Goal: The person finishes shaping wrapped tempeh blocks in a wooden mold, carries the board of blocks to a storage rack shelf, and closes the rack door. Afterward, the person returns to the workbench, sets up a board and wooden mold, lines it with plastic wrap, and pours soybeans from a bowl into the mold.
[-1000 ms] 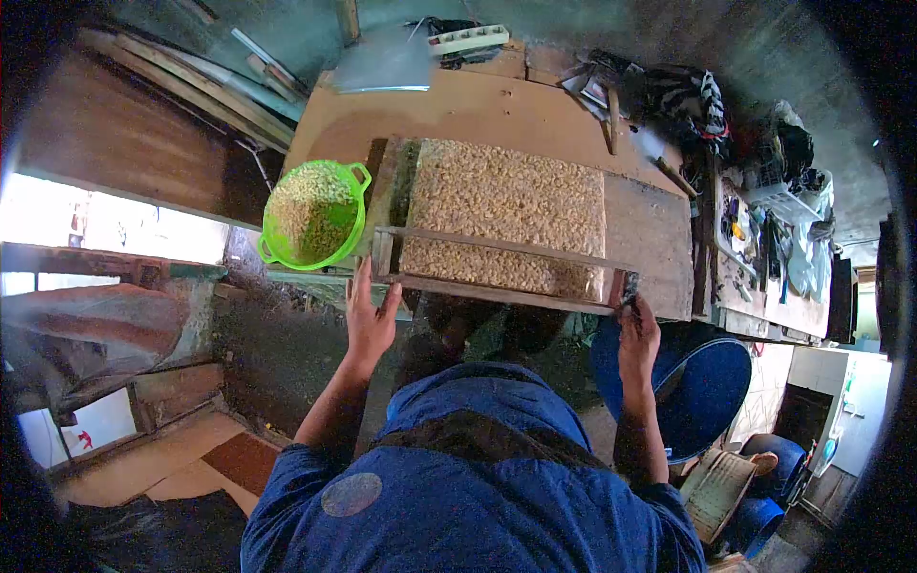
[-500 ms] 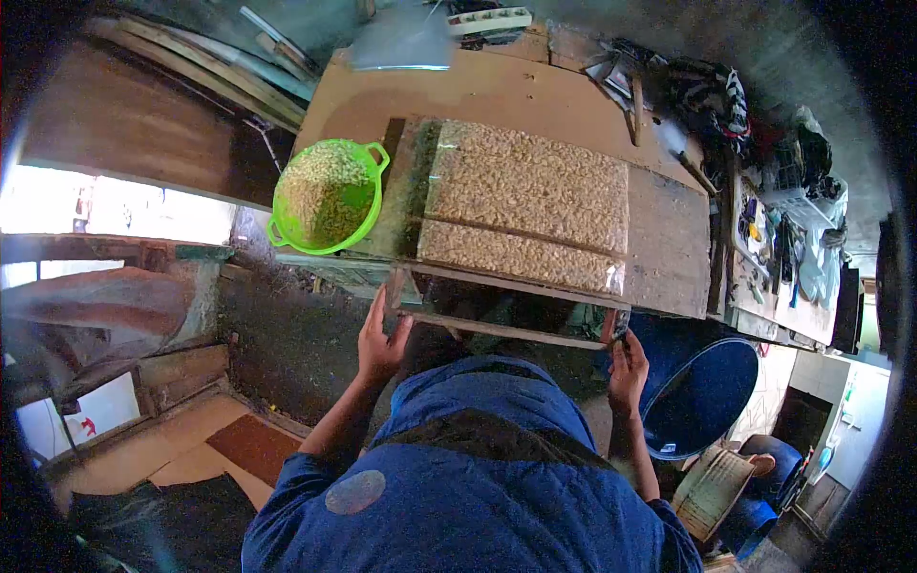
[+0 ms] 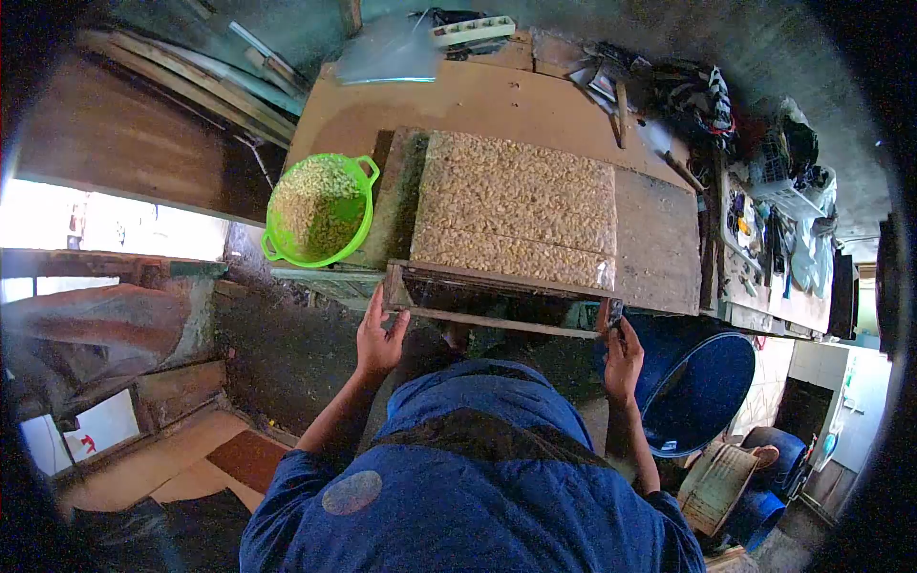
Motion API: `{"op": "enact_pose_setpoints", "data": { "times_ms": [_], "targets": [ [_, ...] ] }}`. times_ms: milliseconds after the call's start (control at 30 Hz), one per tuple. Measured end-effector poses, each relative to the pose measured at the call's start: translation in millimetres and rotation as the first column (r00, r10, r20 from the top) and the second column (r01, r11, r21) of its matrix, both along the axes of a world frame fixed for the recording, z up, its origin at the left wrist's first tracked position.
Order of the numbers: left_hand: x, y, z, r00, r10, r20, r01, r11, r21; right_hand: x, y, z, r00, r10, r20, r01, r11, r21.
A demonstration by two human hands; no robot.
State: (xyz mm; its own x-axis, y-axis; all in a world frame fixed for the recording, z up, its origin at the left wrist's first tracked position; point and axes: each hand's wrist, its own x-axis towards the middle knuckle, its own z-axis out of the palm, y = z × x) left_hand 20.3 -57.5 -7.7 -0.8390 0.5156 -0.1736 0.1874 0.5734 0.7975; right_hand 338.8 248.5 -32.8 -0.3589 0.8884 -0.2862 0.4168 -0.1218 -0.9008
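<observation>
A narrow wooden frame spans the gap between my hands at the near edge of the worktable. Its left end sits between the fingers and thumb of my left hand. At the other end, the fingers of my right hand are closed round the frame beside a small dark piece. Just beyond the frame lies a broad flat slab of pale beans or grains in clear plastic, with faint crosswise lines pressed into it. Left of the slab stands a bright green colander partly filled with similar loose pale pieces.
The slab rests on a wooden board on the worktable. Clear plastic sheets lie at the back, near a white power strip. A large blue barrel is below on the right. Bags and tools crowd the right side.
The frame's far bar, which lay across the slab's near part, has come toward me to the slab's front edge. Both hands keep hold of the ends.
</observation>
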Motion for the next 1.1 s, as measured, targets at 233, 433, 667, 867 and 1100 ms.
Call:
{"op": "enact_pose_setpoints", "data": {
  "times_ms": [233, 433, 667, 867, 1100],
  "targets": [
    [-1.6, 2.8, -5.4, 1.0, 0.014, -0.017, -0.013, 0.998, 0.068, -16.9, -1.9, 16.5, 0.994, 0.009, -0.11, -0.009, 1.0, 0.001],
    [-3.5, 0.9, -13.9, 0.999, 0.007, -0.042, -0.004, 0.998, 0.065, -16.9, 1.0, 11.3, 0.998, 0.06, -0.002, -0.06, 0.993, 0.102],
    [-12.0, 1.0, -5.3, 0.828, 0.139, 0.543, -0.385, 0.846, 0.37, -4.0, -9.0, 32.9, 0.981, 0.12, 0.155, -0.14, 0.981, 0.13],
    [1.9, 9.3, 38.9, 0.795, 0.047, 0.605, -0.385, 0.81, 0.443, -15.4, -11.6, 97.6, 0.885, -0.003, 0.465, -0.335, 0.689, 0.643],
    [22.0, 70.4, 65.0, 0.823, -0.13, 0.552, -0.238, 0.804, 0.545, -42.2, -7.1, 124.8, 0.728, 0.356, 0.586, -0.669, 0.557, 0.493]
  ]
}}
